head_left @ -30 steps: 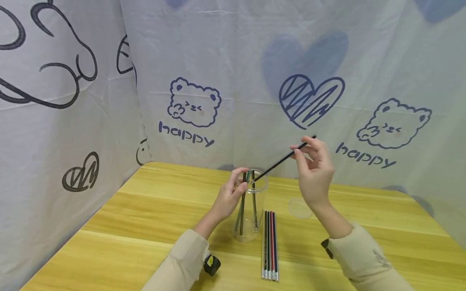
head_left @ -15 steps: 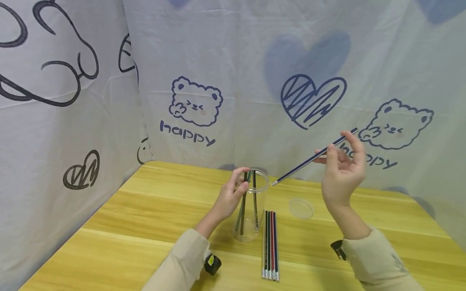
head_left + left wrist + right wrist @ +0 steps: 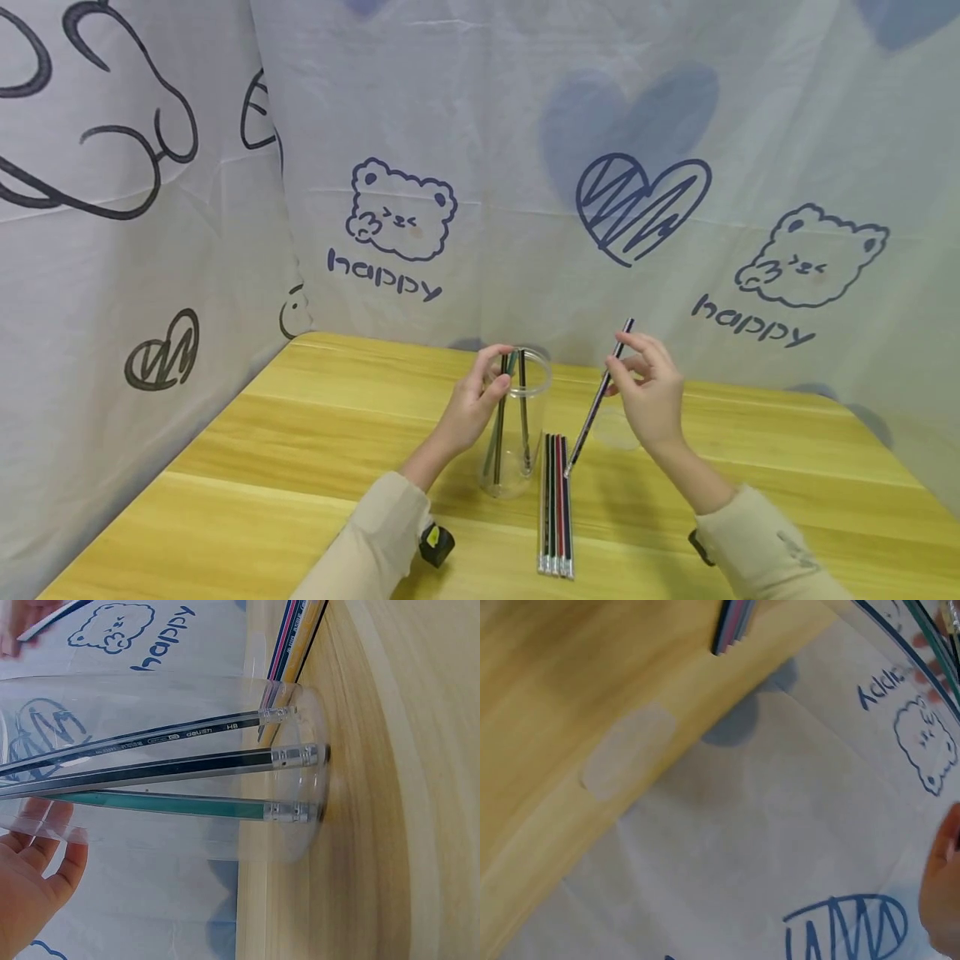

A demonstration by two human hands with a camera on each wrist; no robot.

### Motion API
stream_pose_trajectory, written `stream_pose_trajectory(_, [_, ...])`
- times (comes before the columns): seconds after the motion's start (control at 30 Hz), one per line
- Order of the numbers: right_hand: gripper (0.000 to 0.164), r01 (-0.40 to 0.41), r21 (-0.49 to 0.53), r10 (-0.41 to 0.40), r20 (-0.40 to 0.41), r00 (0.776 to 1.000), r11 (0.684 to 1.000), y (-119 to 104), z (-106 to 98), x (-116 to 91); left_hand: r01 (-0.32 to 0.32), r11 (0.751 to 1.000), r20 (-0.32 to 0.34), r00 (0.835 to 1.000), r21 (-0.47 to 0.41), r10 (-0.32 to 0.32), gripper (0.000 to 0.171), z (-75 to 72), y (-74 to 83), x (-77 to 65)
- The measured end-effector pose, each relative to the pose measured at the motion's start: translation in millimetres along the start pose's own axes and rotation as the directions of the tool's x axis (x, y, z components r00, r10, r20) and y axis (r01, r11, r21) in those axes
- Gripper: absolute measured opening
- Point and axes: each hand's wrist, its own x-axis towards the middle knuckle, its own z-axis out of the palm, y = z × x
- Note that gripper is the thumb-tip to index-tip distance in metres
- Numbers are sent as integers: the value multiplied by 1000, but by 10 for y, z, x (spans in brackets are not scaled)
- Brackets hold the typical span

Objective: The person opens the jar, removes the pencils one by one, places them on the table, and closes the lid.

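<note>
My left hand (image 3: pixel 472 404) grips a clear plastic jar (image 3: pixel 510 487) near its rim, thumb in front. Inside the jar, two dark pencils (image 3: pixel 187 769) and a green pencil (image 3: pixel 172 804) lean with their eraser ends at the bottom. My right hand (image 3: pixel 652 392) pinches another dark pencil (image 3: pixel 597 400) between thumb and fingers. That pencil slants, its metal-capped end pointing down and overlapping the top of a row of pencils (image 3: pixel 557 508) in the head view. Only part of my right hand shows at the edge of the right wrist view.
The row of several pencils, dark ones and a red one, lies on the wooden table (image 3: pixel 300 433) just right of the jar, eraser ends nearest me. A clear round lid (image 3: pixel 630 754) lies near the table's back edge. A printed cloth (image 3: pixel 517 125) hangs behind.
My right hand drew the pencil away from the jar's mouth to the right, then came back left and lower, with the pencil steeper. My left hand and the jar stayed put.
</note>
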Motion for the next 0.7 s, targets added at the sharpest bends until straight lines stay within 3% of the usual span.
stream_pose_trajectory(0.07, [35,-130,-70,137,107,985,989,59,1,-52,-4,1000,1,1000,-4,4,58,1,-3,4])
stream_pose_trajectory(0.1, [37,-189,-117,207,161,965,975,89,0,-79,-5,1000,0,1000,-4,5,59,2,-3,6])
stream_pose_trajectory(0.2, [42,-336,-228,392,284,875,914,189,5,-166,-9,1000,0,1000,-4,9,60,5,-5,10])
stream_pose_trajectory(0.3, [43,-423,-300,512,352,784,855,280,21,-262,-10,1000,0,1000,-3,10,62,9,-6,12])
stream_pose_trajectory(0.37, [42,-461,-331,563,369,739,823,325,47,-320,-11,1000,-1,1000,-2,11,64,11,-6,12])
stream_pose_trajectory(0.5, [41,-484,-412,630,391,671,772,386,103,-401,-13,1000,-9,1000,1,13,67,11,-4,12])
stream_pose_trajectory(0.63, [43,-503,-451,671,405,621,738,426,139,-431,-14,1000,-9,1000,1,14,66,12,-4,17])
stream_pose_trajectory(0.7, [43,-509,-464,684,403,608,725,450,151,-433,-12,1000,-8,1000,0,12,67,13,-7,18])
